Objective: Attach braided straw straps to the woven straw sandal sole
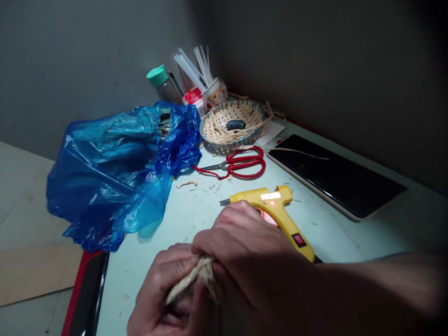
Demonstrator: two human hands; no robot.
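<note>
Near the bottom of the head view, a pale braided strand of straw-like fibre (185, 283) is bent between both hands. My left hand (159, 284) is closed around its left part, thumb pressed along it. My right hand (241, 247) reaches over from the right and pinches the strand at its bend; the fingertips are partly hidden. Just behind the right hand lies a yellow hot glue gun (287, 214), its nozzle pointing left and a small light glowing on its side. Red-handled scissors (247, 163) rest farther back.
A blue plastic bag (115, 163) bulges at the left. A woven basket (219, 135) holds a dark thread spool (235, 125). Behind it stand a cup (215, 95) of glue sticks and a green-capped bottle (158, 77). A dark tablet (336, 172) lies right; fibre scraps dot the table.
</note>
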